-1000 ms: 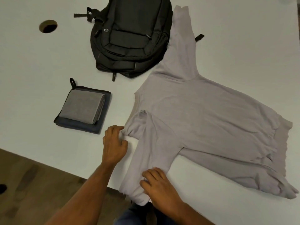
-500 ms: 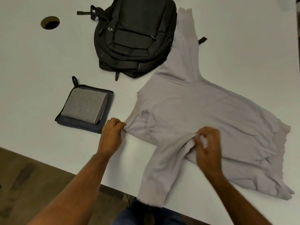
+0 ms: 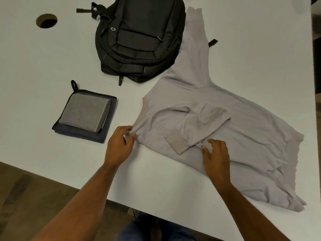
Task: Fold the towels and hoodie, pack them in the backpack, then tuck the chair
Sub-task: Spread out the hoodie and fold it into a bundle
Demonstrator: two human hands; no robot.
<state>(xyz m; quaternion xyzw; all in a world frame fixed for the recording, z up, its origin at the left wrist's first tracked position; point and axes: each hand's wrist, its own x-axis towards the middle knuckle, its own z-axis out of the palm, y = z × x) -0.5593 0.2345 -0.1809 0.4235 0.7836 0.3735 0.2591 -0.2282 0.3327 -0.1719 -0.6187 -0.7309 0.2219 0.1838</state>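
In the head view, two folded towels, a grey one (image 3: 85, 114) stacked on a dark blue one (image 3: 81, 134), lay on the white worktop (image 3: 260, 49). One pale lilac hoodie (image 3: 234, 136) lay spread there beside one shut black backpack (image 3: 139, 37), one sleeve folded across its chest. The left hand (image 3: 119, 146) pinched its shoulder corner; the right hand (image 3: 215, 157) rested with fingers (image 3: 202, 147) loosely spread. Folding was roughly half done; packing and the chair remained.

pale lilac hoodie (image 3: 234, 122), black backpack (image 3: 139, 37), grey towel (image 3: 85, 113), white table (image 3: 260, 40)
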